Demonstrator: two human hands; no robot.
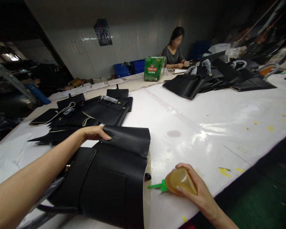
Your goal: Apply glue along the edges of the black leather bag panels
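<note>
A black leather handbag piece (109,184) lies in front of me, its open edge facing right and showing a pale inner side. My left hand (96,133) grips a black flap (131,138) at its upper part, thumb on top and fingers hidden beneath. In my right hand (195,184) is a squeeze bottle (180,181) of amber liquid, held tilted. Its green nozzle (157,185) points left, close to the bag's open edge; whether it touches I cannot tell. Just above the nozzle, a small dark object (147,176) shows at that edge.
Several black bag pieces (109,108) lie beyond my left arm on the white table (181,121). More bags with wrapped handles (210,73) are heaped at the far right. A green Tsingtao box (153,68) stands at the back, near a seated person (174,51).
</note>
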